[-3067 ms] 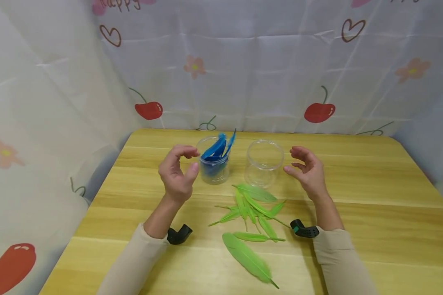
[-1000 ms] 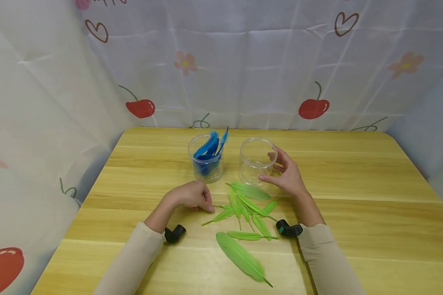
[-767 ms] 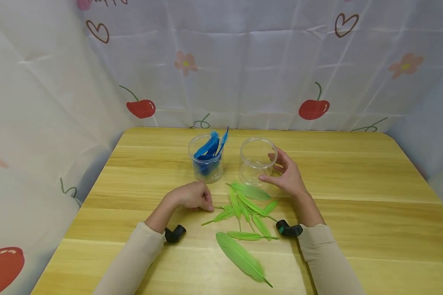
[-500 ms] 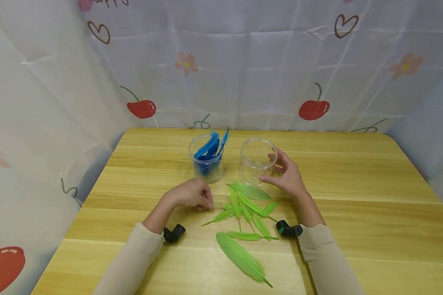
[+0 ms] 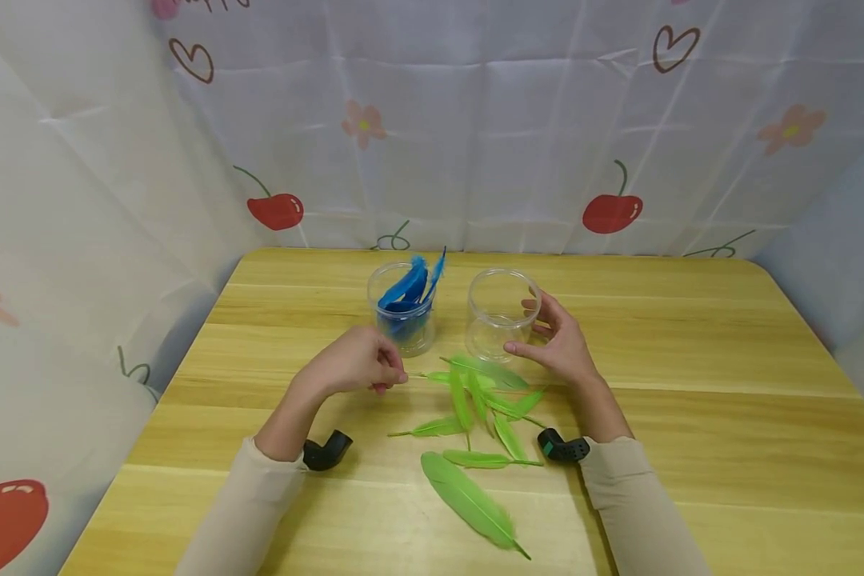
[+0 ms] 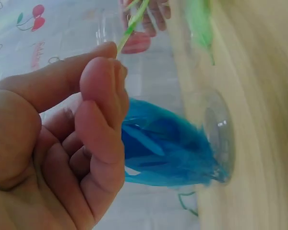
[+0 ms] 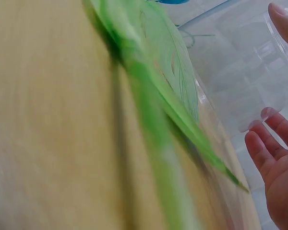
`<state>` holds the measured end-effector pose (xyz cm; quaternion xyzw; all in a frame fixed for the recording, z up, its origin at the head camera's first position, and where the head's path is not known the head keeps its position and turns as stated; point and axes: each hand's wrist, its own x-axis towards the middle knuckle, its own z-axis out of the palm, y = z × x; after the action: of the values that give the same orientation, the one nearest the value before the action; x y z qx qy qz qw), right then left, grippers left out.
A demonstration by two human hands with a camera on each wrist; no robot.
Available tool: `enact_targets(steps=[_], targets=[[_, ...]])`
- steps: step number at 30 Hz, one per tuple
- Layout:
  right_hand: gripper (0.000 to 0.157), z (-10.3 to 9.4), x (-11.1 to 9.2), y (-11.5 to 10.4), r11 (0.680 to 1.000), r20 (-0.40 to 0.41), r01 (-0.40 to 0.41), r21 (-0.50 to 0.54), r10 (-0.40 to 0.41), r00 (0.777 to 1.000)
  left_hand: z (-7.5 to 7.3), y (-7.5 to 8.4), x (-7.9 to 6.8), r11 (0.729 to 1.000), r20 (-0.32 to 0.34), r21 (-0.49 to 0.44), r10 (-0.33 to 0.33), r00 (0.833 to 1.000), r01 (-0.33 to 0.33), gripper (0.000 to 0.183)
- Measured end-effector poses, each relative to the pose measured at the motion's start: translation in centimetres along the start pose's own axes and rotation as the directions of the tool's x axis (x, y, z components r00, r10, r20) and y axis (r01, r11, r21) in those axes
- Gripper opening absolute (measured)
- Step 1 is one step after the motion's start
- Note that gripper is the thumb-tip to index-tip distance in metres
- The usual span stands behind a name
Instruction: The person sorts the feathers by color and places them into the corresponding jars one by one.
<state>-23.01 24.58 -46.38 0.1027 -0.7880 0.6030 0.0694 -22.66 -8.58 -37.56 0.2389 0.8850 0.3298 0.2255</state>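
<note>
In the head view my left hand [image 5: 353, 364] pinches the quill of a green feather [image 5: 439, 377] between thumb and fingertips. The left wrist view shows that pinch at the quill [image 6: 130, 28]. My right hand [image 5: 562, 340] holds the right side of a clear plastic jar [image 5: 478, 316], thumb in front and fingers behind. In the right wrist view its fingertips touch the jar wall [image 7: 230, 72]. No feathers show inside this jar. Several loose green feathers [image 5: 458, 396] lie in a pile in front of it, and the held one reaches over them.
Left of that jar stands a second clear jar [image 5: 419, 340] with blue feathers [image 5: 406, 288] sticking out of its top. A large green feather [image 5: 468, 500] lies nearest on the wooden table [image 5: 727, 416]. A printed cloth [image 5: 475, 144] hangs behind the table.
Both hands have come down from the air, the right onto the jar. The left hand has pinched a green feather and drawn it up and away, shifting some feathers in the pile.
</note>
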Motion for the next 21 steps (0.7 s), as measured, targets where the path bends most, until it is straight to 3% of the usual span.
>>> enact_targets(steps=[12,21], targets=[[0.092,0.2,0.3,0.0,1.0,0.005,0.003,0.006,-0.003,1.0,-1.6,0.9,-1.3,0.996,-0.101,-0.076,0.045,0.994,-0.053,0.014],[0.091,0.1,0.1,0.2,1.0,0.005,-0.001,0.006,0.001,1.0,-1.9,2.4,-0.6,0.989,-0.189,-0.092,0.098,0.977,-0.116,0.017]])
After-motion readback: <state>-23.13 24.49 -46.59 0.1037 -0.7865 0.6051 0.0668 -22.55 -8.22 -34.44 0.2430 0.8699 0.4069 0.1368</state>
